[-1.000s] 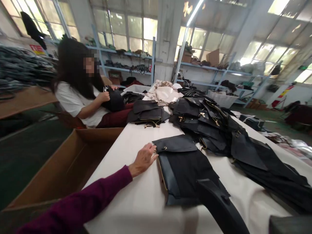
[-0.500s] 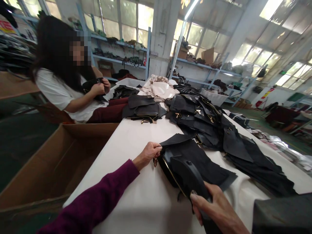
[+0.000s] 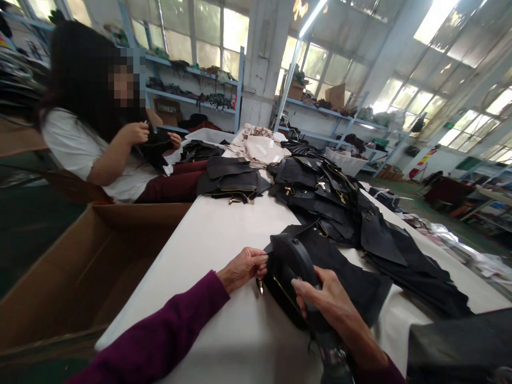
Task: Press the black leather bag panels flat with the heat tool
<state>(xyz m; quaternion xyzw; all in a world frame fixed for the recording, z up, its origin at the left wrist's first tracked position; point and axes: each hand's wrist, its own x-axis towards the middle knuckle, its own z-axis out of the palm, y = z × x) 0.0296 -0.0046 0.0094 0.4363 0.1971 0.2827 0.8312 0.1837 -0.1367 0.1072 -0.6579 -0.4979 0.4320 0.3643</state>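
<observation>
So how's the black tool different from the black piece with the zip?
The black handheld tool has a curved, hard-looking body; the zippered piece looks soft. The right hand holds the tool; the left hand pinches the zippered piece's edge. The zippered piece shows a gold zip; the tool shows none. Both are black.

Strong daylight comes through the windows, with glare in some places, and one tube lamp shines above. On the table I see a soft shadow; the black pieces lose detail. Toward the borders, my remote view is stretched and blurred.
</observation>
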